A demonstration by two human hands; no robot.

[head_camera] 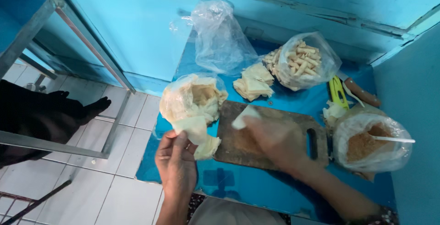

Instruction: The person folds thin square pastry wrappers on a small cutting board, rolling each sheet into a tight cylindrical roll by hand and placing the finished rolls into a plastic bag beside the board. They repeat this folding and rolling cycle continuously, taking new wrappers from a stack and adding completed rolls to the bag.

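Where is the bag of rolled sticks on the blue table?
In the head view, the bag of rolled sticks sits at the table's far right, beside the folded wrappers and beyond the wooden cutting board.

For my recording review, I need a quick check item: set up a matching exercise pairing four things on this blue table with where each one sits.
Things:
1. Wooden cutting board
2. Bag of rolled sticks
3. Bag of brown filling
4. Empty clear plastic bag

Places:
a. far side, against the wall
b. right edge, white utensil stuck in it
c. middle, under the right hand
d. far right, beside folded wrappers

Pairs: 1-c, 2-d, 3-b, 4-a
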